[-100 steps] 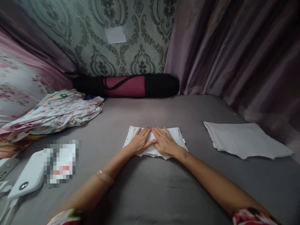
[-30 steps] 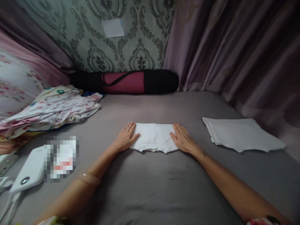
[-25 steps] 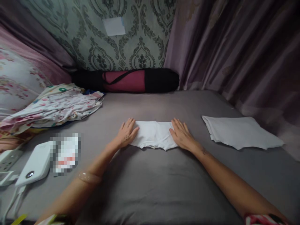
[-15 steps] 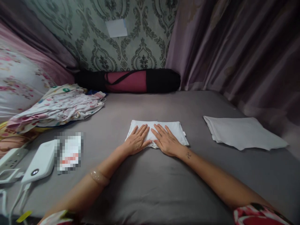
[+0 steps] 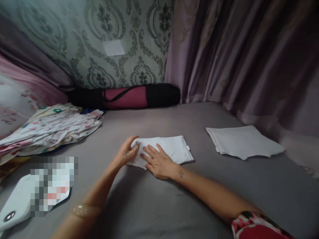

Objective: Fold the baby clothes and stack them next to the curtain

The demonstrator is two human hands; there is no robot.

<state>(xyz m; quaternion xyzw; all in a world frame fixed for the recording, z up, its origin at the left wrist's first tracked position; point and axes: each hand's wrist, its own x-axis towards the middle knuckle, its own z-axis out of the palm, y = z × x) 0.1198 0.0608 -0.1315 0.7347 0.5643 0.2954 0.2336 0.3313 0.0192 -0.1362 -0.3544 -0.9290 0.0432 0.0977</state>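
A small folded white cloth (image 5: 171,146) lies on the grey bed sheet (image 5: 154,121), with a little tag on its right edge. My right hand (image 5: 159,162) rests flat on its near middle part, fingers spread. At the cloth's left end is my left hand (image 5: 127,151), its thumb and fingers curved around the edge and apart from each other; whether they pinch any fabric is unclear. A second folded light cloth (image 5: 244,142) lies off to the right, touched by neither hand.
A black and dark pink roll bag (image 5: 127,97) lies along the wall. Crumpled patterned fabric (image 5: 62,122) sits at the left. Nearer are a white power bank (image 5: 18,199) and a blurred-out flat item (image 5: 58,186). Purple curtains (image 5: 211,49) hang at the right.
My left hand has gone from lying flat on the cloth to its left end, fingers now curved. My right hand has shifted left over the cloth. The camera view has turned somewhat.
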